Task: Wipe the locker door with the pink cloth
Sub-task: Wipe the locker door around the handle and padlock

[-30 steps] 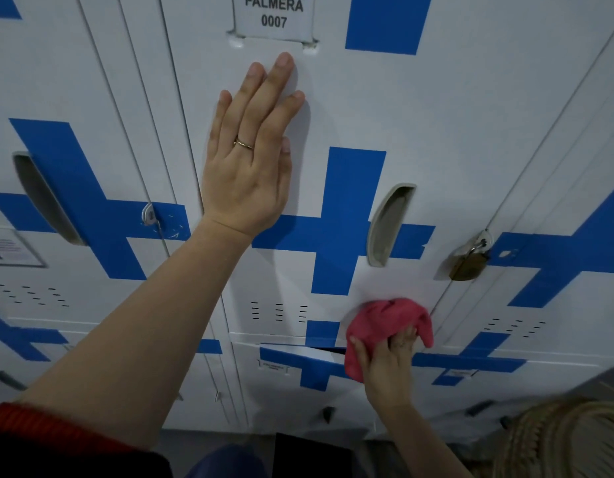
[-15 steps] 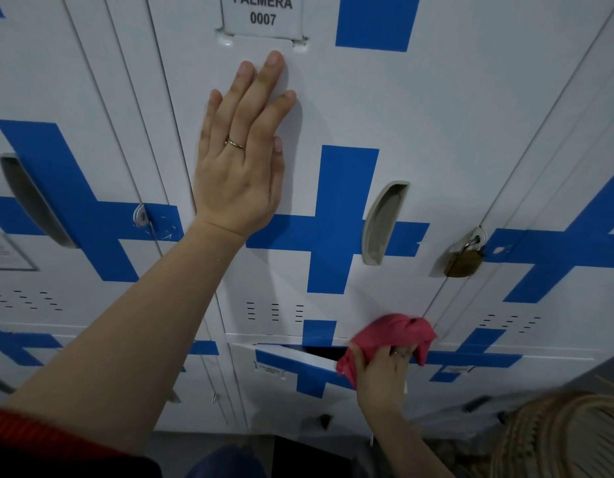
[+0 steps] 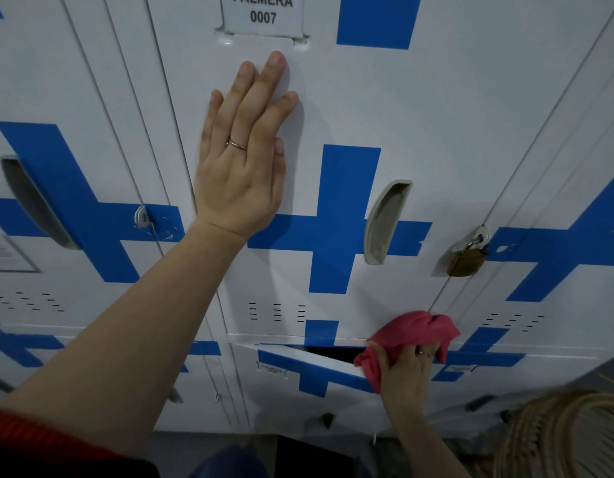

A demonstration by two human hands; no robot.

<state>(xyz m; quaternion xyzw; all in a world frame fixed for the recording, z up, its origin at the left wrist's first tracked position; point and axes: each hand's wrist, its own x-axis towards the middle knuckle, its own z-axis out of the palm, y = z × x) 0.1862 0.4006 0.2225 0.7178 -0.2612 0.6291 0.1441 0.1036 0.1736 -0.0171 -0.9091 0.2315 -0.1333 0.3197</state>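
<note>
Pink cloth (image 3: 414,331) bunched in right hand (image 3: 405,374) at locker door (image 3: 436,115) bottom; left hand (image 3: 241,167) pressed flat.

padlock (image 3: 465,259) right of handle (image 3: 384,224)

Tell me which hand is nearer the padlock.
Right. The right hand, gripping the pink cloth, is below the padlock and a little left of it; the left hand lies flat on the locker door, far to its left and higher.
</note>
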